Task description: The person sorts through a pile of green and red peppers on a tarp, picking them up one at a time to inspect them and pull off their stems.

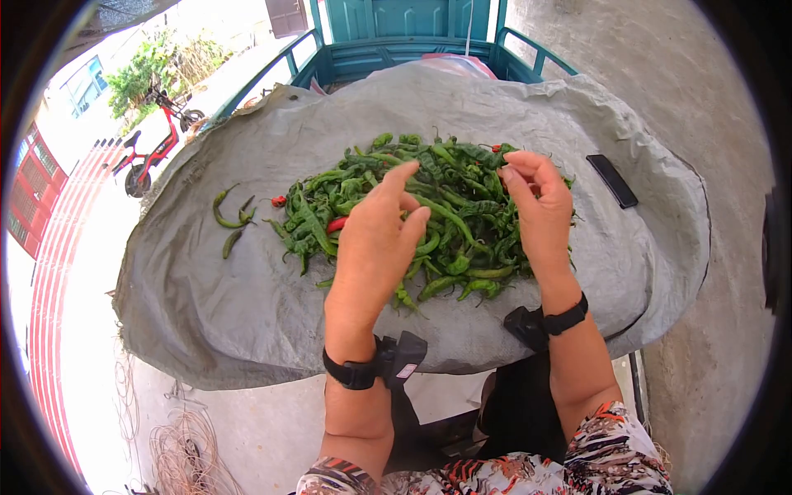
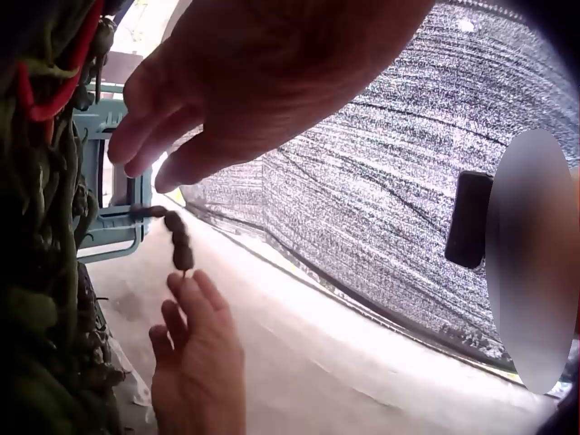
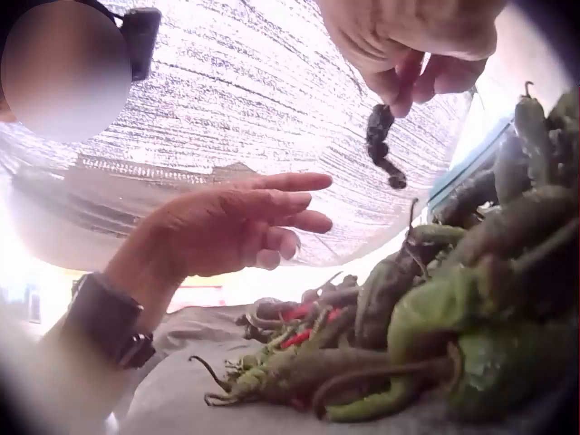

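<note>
A heap of green chili peppers [image 1: 445,219], with a few red ones, lies on a grey woven sheet [image 1: 256,305]. Over the right side of the heap, my right hand [image 1: 544,223] pinches one crooked, lumpy chili pepper [image 3: 379,145] by its stem end. That pepper [image 2: 181,240] looks dark against the light in both wrist views; in the head view it blends into the heap. My left hand [image 1: 375,239] hovers above the heap's left part, fingers extended and holding nothing. In the right wrist view the left hand [image 3: 236,227] is apart from the held pepper.
Several peppers [image 1: 227,214] lie separately on the sheet's left side. A black phone [image 1: 612,181] rests on the sheet at right. Behind stands a teal metal cart bed [image 1: 404,49]. A red bicycle [image 1: 157,153] stands off to the left, and tangled wire [image 1: 190,450] lies on the ground.
</note>
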Demonstrator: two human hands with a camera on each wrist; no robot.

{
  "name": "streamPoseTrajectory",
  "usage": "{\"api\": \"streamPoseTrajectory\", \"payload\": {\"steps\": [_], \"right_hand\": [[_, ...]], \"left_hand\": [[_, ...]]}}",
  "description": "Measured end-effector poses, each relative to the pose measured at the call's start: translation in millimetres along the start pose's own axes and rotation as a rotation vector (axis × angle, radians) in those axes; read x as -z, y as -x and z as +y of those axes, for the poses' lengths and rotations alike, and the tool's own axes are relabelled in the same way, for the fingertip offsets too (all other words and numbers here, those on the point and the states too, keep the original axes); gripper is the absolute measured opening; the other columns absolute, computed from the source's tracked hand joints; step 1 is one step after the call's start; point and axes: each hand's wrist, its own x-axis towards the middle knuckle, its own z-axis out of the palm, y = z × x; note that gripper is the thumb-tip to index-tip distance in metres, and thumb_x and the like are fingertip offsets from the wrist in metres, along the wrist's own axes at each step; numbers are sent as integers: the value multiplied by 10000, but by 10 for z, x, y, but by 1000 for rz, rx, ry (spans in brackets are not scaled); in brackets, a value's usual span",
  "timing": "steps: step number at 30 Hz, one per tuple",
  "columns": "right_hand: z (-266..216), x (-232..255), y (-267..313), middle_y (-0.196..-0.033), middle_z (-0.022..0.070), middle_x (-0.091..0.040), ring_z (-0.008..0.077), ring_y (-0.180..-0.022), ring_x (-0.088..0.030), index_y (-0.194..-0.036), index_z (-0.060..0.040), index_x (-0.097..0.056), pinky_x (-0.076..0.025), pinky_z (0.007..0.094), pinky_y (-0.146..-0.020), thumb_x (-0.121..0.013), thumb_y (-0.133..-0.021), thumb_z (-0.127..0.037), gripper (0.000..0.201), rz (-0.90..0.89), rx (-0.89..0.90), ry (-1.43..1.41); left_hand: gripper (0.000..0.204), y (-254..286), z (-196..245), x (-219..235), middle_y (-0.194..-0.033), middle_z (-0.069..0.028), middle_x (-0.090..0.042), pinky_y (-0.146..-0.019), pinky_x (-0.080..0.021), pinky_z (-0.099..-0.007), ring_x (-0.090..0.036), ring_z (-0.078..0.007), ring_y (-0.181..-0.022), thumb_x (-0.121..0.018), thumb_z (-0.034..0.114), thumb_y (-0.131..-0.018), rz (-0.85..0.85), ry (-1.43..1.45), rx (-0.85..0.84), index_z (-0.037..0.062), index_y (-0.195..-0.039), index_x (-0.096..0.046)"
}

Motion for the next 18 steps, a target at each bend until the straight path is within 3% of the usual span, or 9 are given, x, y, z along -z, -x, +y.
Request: {"api": "streamPoseTrajectory", "payload": {"steps": [2,5,8,9,11,12,15,18], "right_hand": [[-152,13,14,-959,-4,-715,52,-872,-629,-1062,-57,-676,-461,227,-747,-634,-931,-44,138,-58,36,-148],[-237,9,91,-969,9,-712,58,-853,-627,-1082,-55,-669,-462,224,-747,-644,-931,-56,153,-291,7,-187],[-307,42,69,-984,20,-696,49,-846,-608,-1084,-38,-666,-456,209,-766,-634,-956,-103,147,-388,-141,-418],[-304,61,43,-995,23,-692,45,-850,-602,-1084,-34,-665,-454,204,-771,-631,-962,-117,151,-409,-171,-474],[-268,77,-2,-1016,38,-695,95,-896,-614,-1070,-41,-674,-469,243,-792,-641,-941,-116,152,-285,-132,-355],[-236,89,-17,-1026,46,-697,119,-919,-620,-1063,-44,-678,-477,263,-803,-646,-931,-115,153,-222,-112,-296],[-13,206,-47,-1055,71,-692,231,-1051,-602,-1055,-62,-690,-464,362,-897,-663,-878,-111,186,-263,277,524],[192,203,16,-1053,79,-683,301,-1140,-556,-1048,-82,-701,-406,436,-985,-679,-820,-107,230,-322,315,803]], "left_hand": [[556,-12,70,-65,-829,-58,-647,-599,-458,-251,-545,-85,-613,-633,14,-867,11,33,-46,56,-1409,-514],[474,-35,106,-116,-780,-51,-636,-584,-448,-243,-536,-86,-593,-643,25,-872,32,4,-99,33,-1340,-570],[348,-47,49,-83,-705,-30,-602,-573,-435,-230,-527,-75,-591,-662,63,-889,23,-56,-11,32,-1235,-641],[302,-45,64,-58,-705,-58,-622,-590,-451,-282,-569,-144,-612,-665,127,-893,70,-55,55,67,-1189,-656],[229,-42,110,13,-705,-112,-662,-625,-482,-387,-653,-282,-655,-671,255,-902,166,-51,186,135,-1097,-685],[265,-48,75,66,-699,-110,-662,-614,-479,-385,-653,-270,-641,-675,298,-905,262,-48,148,121,-1101,-682],[284,-2,102,331,-698,-98,-669,-636,-486,-396,-668,-267,-675,-685,292,-896,375,-369,330,84,-1090,-684],[320,16,-135,462,-714,-93,-675,-662,-492,-411,-676,-277,-707,-693,283,-888,517,-483,342,47,-1105,-680]]}}
